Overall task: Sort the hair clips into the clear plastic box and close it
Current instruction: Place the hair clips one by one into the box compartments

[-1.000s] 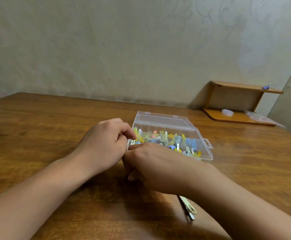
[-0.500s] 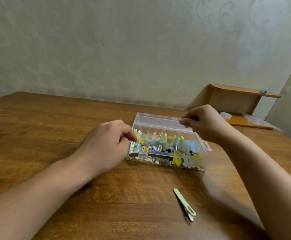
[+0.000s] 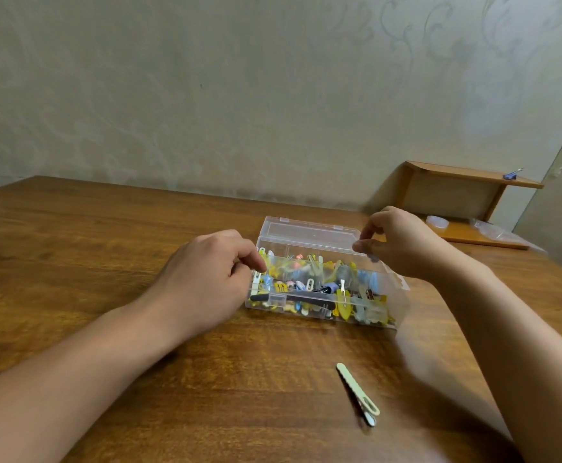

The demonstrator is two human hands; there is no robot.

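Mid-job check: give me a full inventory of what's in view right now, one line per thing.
clear plastic box: one, transparent, mid-table, lid partly raised.
hair clips in the box: many, too jumbled to count; yellow, blue, white, black, pink.
loose hair clip: one, pale green, on the table near the front edge, outside the box.
table: one, brown wood.
wooden shelf: one, brown, far right against the wall.
small blue clip: one, on the shelf's top board.
clear items: two, on the shelf's lower board, not identifiable.
left hand: at the box's left end, fingers curled.
right hand: pinches the lid's right corner.
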